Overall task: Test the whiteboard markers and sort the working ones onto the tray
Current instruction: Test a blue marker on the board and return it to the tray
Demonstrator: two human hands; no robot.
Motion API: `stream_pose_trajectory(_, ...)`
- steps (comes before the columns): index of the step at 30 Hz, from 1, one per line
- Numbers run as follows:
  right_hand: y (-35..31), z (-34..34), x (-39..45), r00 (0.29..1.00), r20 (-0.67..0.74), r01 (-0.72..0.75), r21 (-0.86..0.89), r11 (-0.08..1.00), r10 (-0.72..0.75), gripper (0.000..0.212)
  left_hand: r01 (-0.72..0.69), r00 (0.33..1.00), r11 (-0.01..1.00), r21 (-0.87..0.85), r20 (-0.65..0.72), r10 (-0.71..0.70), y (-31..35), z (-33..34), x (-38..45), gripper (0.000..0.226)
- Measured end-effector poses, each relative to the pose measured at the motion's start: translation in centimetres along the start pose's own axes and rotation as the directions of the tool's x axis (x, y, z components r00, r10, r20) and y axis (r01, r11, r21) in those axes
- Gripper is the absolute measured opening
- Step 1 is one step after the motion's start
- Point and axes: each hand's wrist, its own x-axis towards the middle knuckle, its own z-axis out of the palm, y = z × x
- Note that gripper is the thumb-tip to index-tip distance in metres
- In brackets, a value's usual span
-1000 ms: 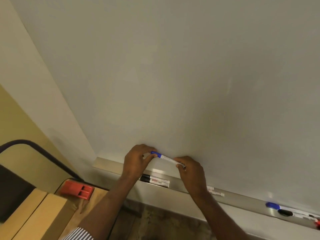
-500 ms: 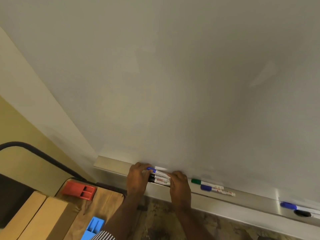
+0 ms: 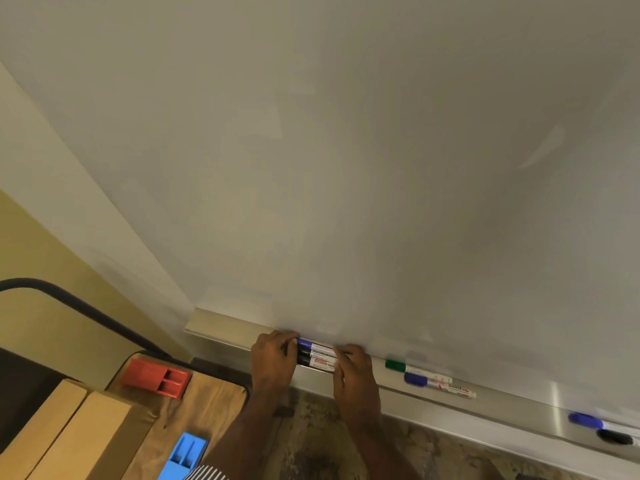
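A blue-capped marker (image 3: 313, 345) lies on the metal ledge tray (image 3: 221, 332) under the whiteboard (image 3: 346, 168), next to two black-capped markers (image 3: 313, 360). My left hand (image 3: 273, 362) holds the cap ends of this small group. At their other ends my right hand (image 3: 353, 370) pinches the barrels. Further right on the ledge lie a green-capped marker (image 3: 415, 368) and another blue-capped marker (image 3: 440, 385). At the far right edge sit a blue-capped marker (image 3: 588, 420) and a black-capped marker (image 3: 614, 437).
A wooden table (image 3: 207, 403) at lower left carries a red eraser (image 3: 156, 378), a blue eraser (image 3: 183, 453) and a tan box (image 3: 69, 441). A black curved chair back (image 3: 86, 310) stands by the yellow wall. Patterned floor shows below the ledge.
Both hands carried the blue-capped marker down from the board to the ledge and now hold it against the two black-capped markers. The view has shifted, showing more markers on the right.
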Motion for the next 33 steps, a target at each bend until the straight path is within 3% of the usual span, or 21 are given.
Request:
stream_pose_trajectory(10, -0.1, -0.7, 1.0, 0.978, 0.012, 0.201, -0.332, 0.922, -0.209, 0.058, -0.100, 0.995, 0.959, 0.266, 0.028, 0.096, -0.1, 0.1, 0.1, 0.021)
stream_pose_trajectory(19, 0.6, -0.8, 0.8, 0.975, 0.008, 0.212, -0.332, 0.919, -0.222, 0.054, -0.164, 0.984, 0.969, 0.185, -0.034, 0.173, 0.5, -0.6, -0.3, 0.016)
stream_pose_trajectory(25, 2.2, -2.1, 0.6, 0.948, 0.008, 0.304, -0.308, 0.901, -0.317, 0.037, -0.518, 0.856, 0.856, 0.003, 0.007, 0.518, 3.3, 0.8, -2.3, 0.029)
stream_pose_trajectory(27, 3.1, -3.1, 0.4, 0.934, -0.008, 0.337, -0.306, 0.890, -0.356, 0.033, -0.572, 0.820, 0.819, -0.047, 0.012, 0.573, 4.7, 2.2, -3.4, 0.030)
stream_pose_trajectory(31, 4.8, -6.2, 0.0, 0.920, -0.079, 0.346, -0.292, 0.892, -0.383, 0.049, -0.618, 0.779, 0.780, -0.097, 0.058, 0.625, 6.7, 5.0, -5.1, 0.028)
stream_pose_trajectory(33, 6.5, -8.0, -0.5, 0.925, -0.087, 0.332, -0.291, 0.897, -0.371, 0.043, -0.644, 0.751, 0.759, -0.098, 0.107, 0.651, 7.7, 6.2, -6.0, 0.029)
